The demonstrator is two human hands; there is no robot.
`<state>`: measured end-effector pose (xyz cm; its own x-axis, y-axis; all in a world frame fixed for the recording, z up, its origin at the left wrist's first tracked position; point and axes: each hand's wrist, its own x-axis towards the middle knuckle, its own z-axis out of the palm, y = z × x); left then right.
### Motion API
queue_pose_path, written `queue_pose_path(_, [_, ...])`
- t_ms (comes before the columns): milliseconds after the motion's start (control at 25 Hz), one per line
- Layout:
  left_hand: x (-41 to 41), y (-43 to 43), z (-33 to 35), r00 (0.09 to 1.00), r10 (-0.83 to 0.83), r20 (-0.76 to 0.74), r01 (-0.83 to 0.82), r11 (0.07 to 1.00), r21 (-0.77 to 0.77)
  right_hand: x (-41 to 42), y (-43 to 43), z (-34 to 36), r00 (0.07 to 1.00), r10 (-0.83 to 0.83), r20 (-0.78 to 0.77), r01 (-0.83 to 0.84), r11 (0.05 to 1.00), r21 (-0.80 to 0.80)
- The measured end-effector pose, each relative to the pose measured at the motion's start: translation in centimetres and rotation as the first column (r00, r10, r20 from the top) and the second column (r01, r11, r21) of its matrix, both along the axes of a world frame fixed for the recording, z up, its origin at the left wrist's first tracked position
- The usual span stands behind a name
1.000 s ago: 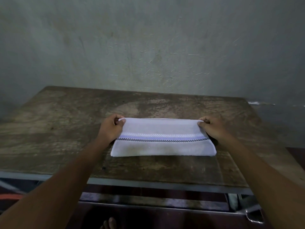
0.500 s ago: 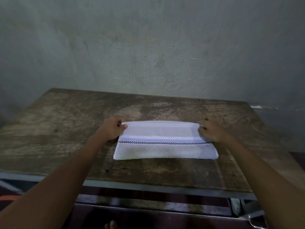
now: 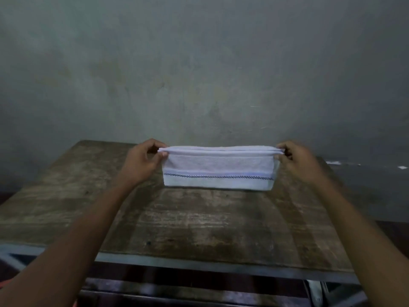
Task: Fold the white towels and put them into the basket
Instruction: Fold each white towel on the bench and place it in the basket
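— Pinched at both ends: left hand (image 3: 141,162) nips the top left corner of the towel (image 3: 218,168) between thumb and fingers, right hand (image 3: 298,161) does the same at the top right corner.
— And where is the towel?
— Stretched between the hands, hanging flat and facing the camera, over the far half of the table (image 3: 199,229). Several layers show along the top edge, so it is folded.
— Does it touch the table?
— Cannot tell. Its lower edge sits close to the table, but the angle hides any gap.
— Any markings?
— A dark checked line just under a pale blue band runs straight across, nearer the bottom edge than the top.
— What is behind?
— A grey, scuffed wall (image 3: 199,63). Both forearms (image 3: 88,229) reach in bare from the lower corners
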<state>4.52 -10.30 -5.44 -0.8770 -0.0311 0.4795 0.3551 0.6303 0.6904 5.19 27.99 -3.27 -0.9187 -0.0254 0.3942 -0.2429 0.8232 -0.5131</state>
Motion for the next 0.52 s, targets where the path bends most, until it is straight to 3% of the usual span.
queue_pose_path(160, [2.6, 0.1, -1.6, 0.986, 0.055, -0.156, -0.069, 0.994, -0.082, 3.5, -0.2, -0.1, 0.978, -0.032, -0.207, 0.066, 0.985, 0.157])
queue_pose_path(240, [4.1, -0.4, -4.1, 0.998, -0.009, -0.065, -0.005, 0.978, -0.209, 4.6, 0.5, -3.9, 0.993, 0.079, -0.090, -0.055, 0.968, 0.244])
queue_pose_path(320, [5.4, -0.9, -6.2, 0.991, -0.124, 0.055, 0.136, 0.930, -0.343, 5.9, 1.4, -7.7, 0.980, 0.147, 0.137, -0.183, 0.933, 0.309])
queue_pose_path(440, [6.6, -1.5, -7.5, 0.964, -0.207, 0.166, 0.262, 0.849, -0.459, 7.3, 3.1, -9.1, 0.952, 0.055, 0.302, -0.158, 0.931, 0.329])
queue_pose_path(520, [7.1, -1.4, -7.1, 0.964, -0.180, 0.196, 0.255, 0.833, -0.490, 7.8, 3.2, -8.3, 0.946, -0.037, 0.322, -0.080, 0.936, 0.343])
